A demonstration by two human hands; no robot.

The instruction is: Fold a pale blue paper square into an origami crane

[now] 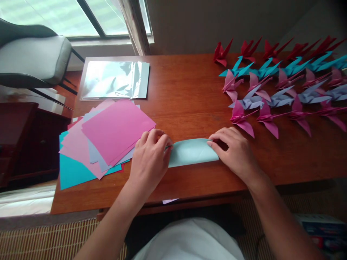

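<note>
The folded pale-green paper [192, 151] is lying near the front edge of the wooden table [184, 94], between both hands. The left hand [150, 159] is pinching its left end with curled fingers, hiding that end. The right hand [234, 151] is pressing flat fingertips on the right edge, covering that corner. Coloured sheets [108, 137] are disappearing behind the left hand. Rows of paper cranes [282, 86] are running off the right border.

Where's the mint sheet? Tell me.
Head view, centre: the mint sheet lies on the table between the left hand and right hand, beside the paper stack.
</note>
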